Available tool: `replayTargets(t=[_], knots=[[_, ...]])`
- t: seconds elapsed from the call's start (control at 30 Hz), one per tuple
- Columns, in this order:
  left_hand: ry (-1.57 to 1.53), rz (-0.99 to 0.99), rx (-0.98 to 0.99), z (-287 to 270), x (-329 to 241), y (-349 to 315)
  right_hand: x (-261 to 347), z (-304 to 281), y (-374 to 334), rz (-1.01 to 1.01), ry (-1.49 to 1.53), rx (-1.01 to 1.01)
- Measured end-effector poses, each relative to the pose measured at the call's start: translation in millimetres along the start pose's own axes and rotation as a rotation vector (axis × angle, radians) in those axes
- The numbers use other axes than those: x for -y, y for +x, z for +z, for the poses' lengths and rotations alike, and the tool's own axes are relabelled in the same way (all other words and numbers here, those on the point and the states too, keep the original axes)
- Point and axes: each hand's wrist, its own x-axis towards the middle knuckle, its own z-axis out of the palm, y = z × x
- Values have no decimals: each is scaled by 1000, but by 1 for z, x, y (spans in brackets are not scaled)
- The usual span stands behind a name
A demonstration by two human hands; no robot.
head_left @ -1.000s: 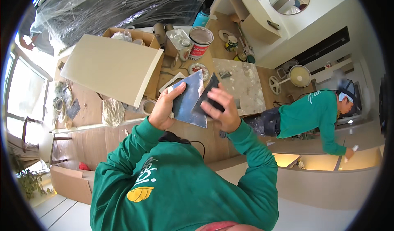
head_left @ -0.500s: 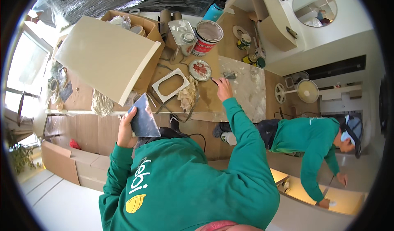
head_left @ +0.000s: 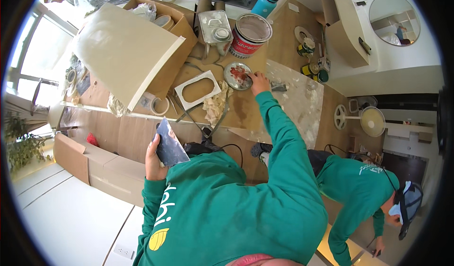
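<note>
My left hand [head_left: 155, 163] grips a flat, dark grey plate like a broad putty blade [head_left: 171, 145], tilted in front of my body, with a pale smear near its upper corner. My right hand [head_left: 259, 83] is closed at the right edge of a round metal lid [head_left: 231, 82], which bears red and whitish paste [head_left: 239, 72]. A thin dark tool is pinched in its fingers, mostly hidden. Beside that hand, to the right, a small grey scraper [head_left: 279, 87] lies on the stained board. Left of the lid are a white frame with an oval opening [head_left: 180, 92] and a crumpled beige cloth [head_left: 215, 106].
Behind the lid stand a large paint can [head_left: 246, 49], a metal solvent can [head_left: 213, 22] and a blue bottle [head_left: 264, 6]. A cardboard box [head_left: 182, 41] with a beige panel [head_left: 123, 48] fills the left. A co-worker [head_left: 362, 183] bends at the right; a fan [head_left: 372, 122] stands beyond.
My right hand has moved in to the lid, bringing the thin dark tool over the paste. The view has shifted, and the co-worker's arms have moved. The left hand still holds the blade.
</note>
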Motion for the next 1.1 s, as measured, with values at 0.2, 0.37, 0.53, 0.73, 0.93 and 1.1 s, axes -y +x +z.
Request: replayTargets(t=[0.2, 0.37, 0.53, 0.73, 0.93, 1.1], knots=[[-66, 105, -4, 0, -16, 6, -4, 0, 9, 11, -11, 7], [-92, 68, -50, 3, -11, 5, -3, 3, 13, 17, -38, 21], [-73, 39, -78, 0, -4, 4, -2, 6, 13, -4, -57, 26], [-81, 55, -42, -3, -9, 5, -6, -1, 11, -18, -111, 75], [-82, 71, -53, -10, -17, 9, -10, 10, 2, -185, -323, 29], [-103, 114, -26, -16, -21, 8, -5, 2, -5, -312, -448, 1]])
